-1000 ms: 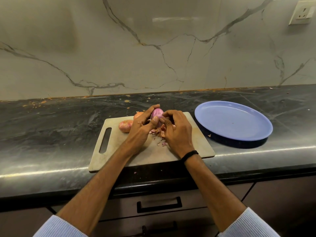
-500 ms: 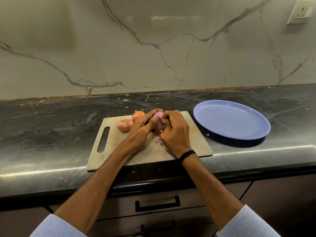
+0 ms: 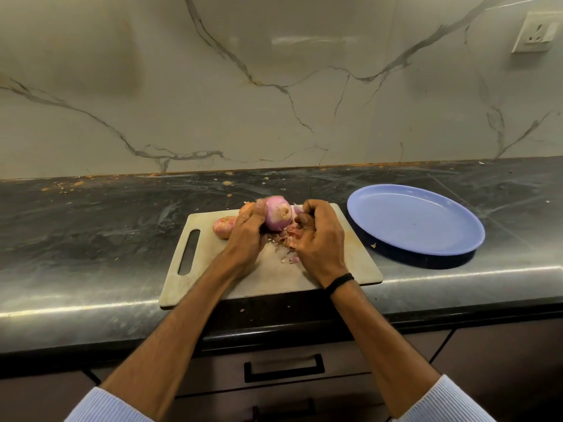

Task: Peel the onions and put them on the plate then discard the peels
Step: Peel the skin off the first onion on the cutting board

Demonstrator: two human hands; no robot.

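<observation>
A partly peeled purple onion (image 3: 277, 213) is held above the pale cutting board (image 3: 344, 260). My left hand (image 3: 248, 231) grips it from the left side. My right hand (image 3: 316, 239) is curled just to its right and pinches a strip of pink peel (image 3: 297, 210) still near the onion. Loose peels (image 3: 285, 239) lie on the board under and between my hands. Two unpeeled onions sit at the board's far left, one (image 3: 224, 226) in full view and one (image 3: 246, 208) mostly hidden behind my left hand. The blue plate (image 3: 414, 219) stands to the right of the board with nothing on it.
The board lies on a dark stone counter (image 3: 91, 239) with crumbs along the back. A marble wall rises behind, with a socket (image 3: 537, 33) at the upper right. Drawers with a black handle (image 3: 283, 368) sit below the counter's front edge.
The onion has been turned so its cut end faces me, and more bare purple flesh shows. My right hand has pulled away to the right with peel in its fingers.
</observation>
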